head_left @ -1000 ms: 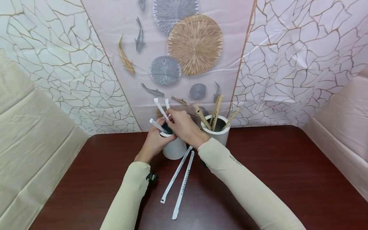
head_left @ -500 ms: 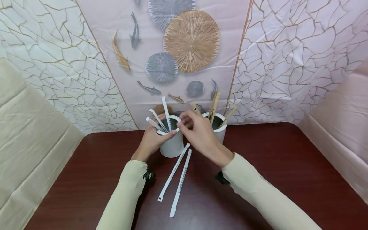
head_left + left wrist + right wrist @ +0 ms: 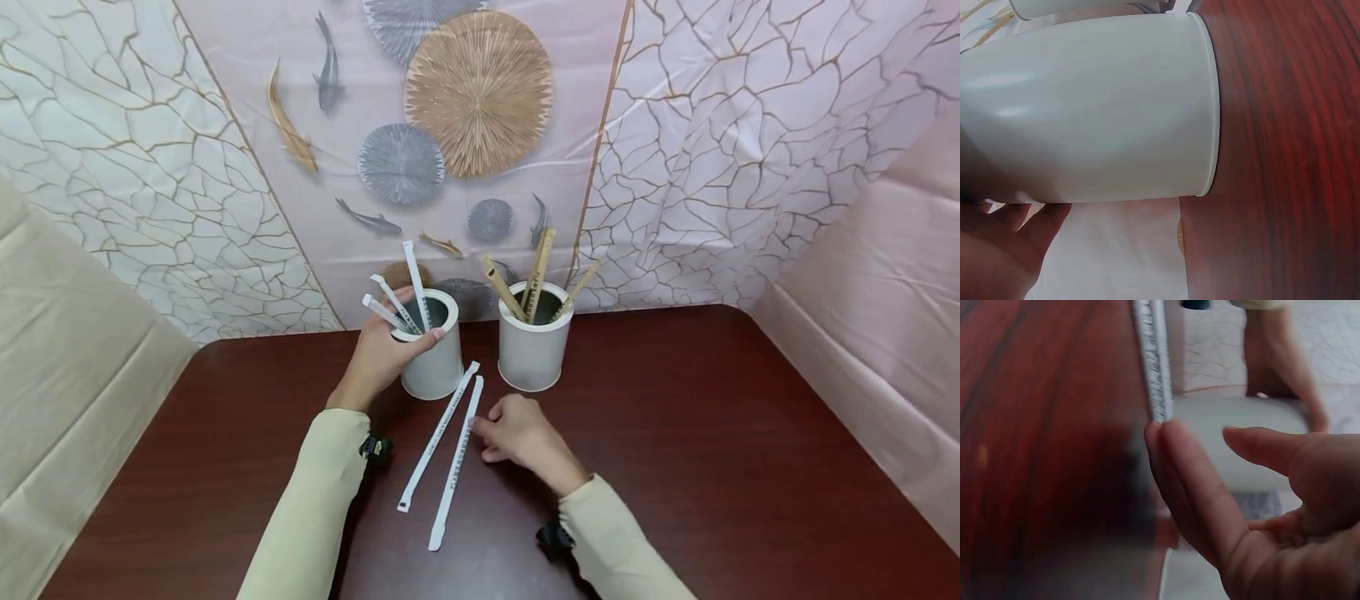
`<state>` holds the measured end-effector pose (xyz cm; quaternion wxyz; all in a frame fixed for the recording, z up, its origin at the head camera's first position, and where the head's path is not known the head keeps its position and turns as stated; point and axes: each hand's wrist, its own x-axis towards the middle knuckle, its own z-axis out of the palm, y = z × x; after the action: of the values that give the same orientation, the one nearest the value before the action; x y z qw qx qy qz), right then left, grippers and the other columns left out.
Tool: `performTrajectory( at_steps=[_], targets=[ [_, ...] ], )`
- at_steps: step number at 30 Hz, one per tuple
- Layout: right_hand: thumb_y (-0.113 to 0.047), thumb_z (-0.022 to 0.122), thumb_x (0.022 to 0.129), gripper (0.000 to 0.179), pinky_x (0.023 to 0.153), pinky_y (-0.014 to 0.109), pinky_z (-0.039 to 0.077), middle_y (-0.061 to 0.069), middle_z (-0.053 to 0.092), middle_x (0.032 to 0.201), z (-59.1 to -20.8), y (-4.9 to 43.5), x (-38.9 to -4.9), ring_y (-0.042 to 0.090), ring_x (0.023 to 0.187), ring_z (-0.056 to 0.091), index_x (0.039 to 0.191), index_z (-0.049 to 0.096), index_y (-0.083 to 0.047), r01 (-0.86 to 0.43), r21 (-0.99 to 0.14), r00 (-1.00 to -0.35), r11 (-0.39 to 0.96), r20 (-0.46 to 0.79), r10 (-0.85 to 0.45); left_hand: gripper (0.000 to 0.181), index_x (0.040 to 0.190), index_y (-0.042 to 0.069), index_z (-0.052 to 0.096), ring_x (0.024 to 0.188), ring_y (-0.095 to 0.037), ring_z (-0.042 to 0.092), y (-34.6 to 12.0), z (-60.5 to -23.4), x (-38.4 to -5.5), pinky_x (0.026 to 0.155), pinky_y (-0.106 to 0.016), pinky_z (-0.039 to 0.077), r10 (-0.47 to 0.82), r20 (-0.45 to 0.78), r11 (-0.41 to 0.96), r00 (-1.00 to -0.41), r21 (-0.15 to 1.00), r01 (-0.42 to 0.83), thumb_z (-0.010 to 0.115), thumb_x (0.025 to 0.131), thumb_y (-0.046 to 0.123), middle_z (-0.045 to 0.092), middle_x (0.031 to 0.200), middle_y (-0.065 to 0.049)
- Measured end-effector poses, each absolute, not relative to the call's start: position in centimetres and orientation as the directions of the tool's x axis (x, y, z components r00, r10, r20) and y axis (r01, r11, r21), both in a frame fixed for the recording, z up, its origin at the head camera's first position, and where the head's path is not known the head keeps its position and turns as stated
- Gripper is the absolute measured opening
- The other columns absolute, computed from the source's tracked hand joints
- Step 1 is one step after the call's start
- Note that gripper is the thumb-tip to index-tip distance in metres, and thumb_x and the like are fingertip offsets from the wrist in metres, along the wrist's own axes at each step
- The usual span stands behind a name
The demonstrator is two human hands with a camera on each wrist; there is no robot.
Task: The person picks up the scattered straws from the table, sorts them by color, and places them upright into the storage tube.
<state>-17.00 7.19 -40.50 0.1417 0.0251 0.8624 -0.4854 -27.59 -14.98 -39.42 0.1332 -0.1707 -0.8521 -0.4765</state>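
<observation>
My left hand point(image 3: 378, 350) grips the left white cup point(image 3: 435, 371) by its wall, thumb over the front rim; the left wrist view shows fingers point(image 3: 1041, 231) along the cup's side. Several flat white strips with printed lettering, such as one white strip point(image 3: 415, 275), lean in this cup. On the table lie a right printed strip point(image 3: 452, 479) and a left printed strip point(image 3: 431, 454), their far ends close together. My right hand point(image 3: 525, 437) is beside the right strip. In the right wrist view its fingertips point(image 3: 1175, 431) are at the strip point(image 3: 1157, 375), thumb apart.
A second white cup point(image 3: 531, 358) stands to the right, holding several tan wood-coloured sticks point(image 3: 537, 271). The dark red table point(image 3: 675, 433) ends at a patterned cloth backdrop point(image 3: 480, 100). Pale cloth walls point(image 3: 82, 367) flank both sides.
My right hand has let go of a white strip in the left cup and moved down toward the strips on the table. My left hand stays on the cup. The head view has shifted slightly.
</observation>
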Motion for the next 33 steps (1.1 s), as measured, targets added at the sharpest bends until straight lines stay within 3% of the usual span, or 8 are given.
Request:
performTrajectory(
  at_steps=[3,5,13,19,23,28,33],
  targets=[
    [-0.02,0.077,0.097,0.028,0.067,0.027,0.059,0.011,0.07,0.066,-41.1,5.6,-17.1,0.015,0.053,0.072,0.08,0.069,0.001,0.201,-0.779,-0.95,0.594,-0.303,-0.077,0.075,0.151,0.013,0.057,0.139,-0.033,0.052,-14.9,-39.5,-27.6,0.114,-0.054,0.041,0.168,0.404,0.475,-0.899,0.766,0.433,0.087,0.086,0.035,0.054,0.154,-0.008],
    [-0.021,0.078,0.096,0.031,0.067,0.027,0.058,0.01,0.068,0.06,-41.4,4.5,-17.3,0.015,0.049,0.07,0.074,0.067,-0.003,0.198,-0.746,-0.949,0.636,-0.308,-0.066,0.075,0.151,0.013,0.056,0.138,-0.034,0.053,-15.0,-39.5,-27.6,0.113,-0.054,0.041,0.164,0.412,0.473,-0.896,0.765,0.438,0.088,0.086,0.035,0.055,0.154,-0.008],
    [-0.007,0.068,0.096,0.027,0.048,0.03,0.052,0.01,0.061,0.055,-44.8,2.9,-19.4,0.014,0.037,0.062,0.07,0.062,-0.006,0.115,-0.624,-0.958,0.773,-0.276,-0.081,0.075,0.151,0.013,0.056,0.141,-0.033,0.051,-15.0,-39.6,-27.7,0.114,-0.052,0.041,0.169,0.406,0.468,-0.898,0.769,0.436,0.087,0.087,0.036,0.054,0.154,-0.007],
    [-0.01,0.069,0.089,0.025,0.046,0.033,0.051,0.005,0.059,0.045,-45.0,3.3,-19.6,0.016,0.035,0.059,0.065,0.063,-0.008,0.067,-0.591,-0.969,0.804,-0.23,-0.089,0.074,0.15,0.015,0.057,0.138,-0.031,0.052,-15.1,-39.6,-27.7,0.113,-0.051,0.041,0.165,0.404,0.463,-0.9,0.774,0.432,0.087,0.086,0.036,0.054,0.155,-0.005],
    [-0.008,0.064,0.089,0.022,0.048,0.031,0.053,0.003,0.059,0.044,-46.5,4.4,-20.7,0.014,0.037,0.062,0.067,0.063,-0.007,0.05,-0.637,-0.959,0.77,-0.245,-0.14,0.072,0.149,0.014,0.059,0.138,-0.03,0.052,-15.2,-39.6,-27.8,0.113,-0.051,0.041,0.166,0.405,0.457,-0.899,0.776,0.435,0.087,0.086,0.034,0.054,0.155,-0.007],
    [-0.004,0.066,0.097,0.024,0.054,0.029,0.057,0.01,0.065,0.055,-40.8,5.7,-18.4,0.016,0.046,0.068,0.074,0.064,-0.001,0.102,-0.713,-0.944,0.694,-0.289,-0.158,0.073,0.15,0.012,0.058,0.144,-0.03,0.049,-15.1,-39.4,-27.7,0.116,-0.053,0.04,0.165,0.394,0.446,-0.904,0.788,0.424,0.087,0.087,0.032,0.052,0.157,-0.01],
    [-0.006,0.067,0.103,0.019,0.053,0.028,0.057,0.01,0.065,0.065,-35.2,6.8,-16.1,0.014,0.051,0.067,0.085,0.064,-0.002,0.011,-0.767,-0.971,0.642,-0.163,-0.177,0.074,0.151,0.011,0.057,0.144,-0.03,0.048,-14.8,-39.4,-27.6,0.117,-0.052,0.039,0.163,0.383,0.461,-0.909,0.785,0.413,0.087,0.087,0.031,0.052,0.157,-0.01]
  ],
)
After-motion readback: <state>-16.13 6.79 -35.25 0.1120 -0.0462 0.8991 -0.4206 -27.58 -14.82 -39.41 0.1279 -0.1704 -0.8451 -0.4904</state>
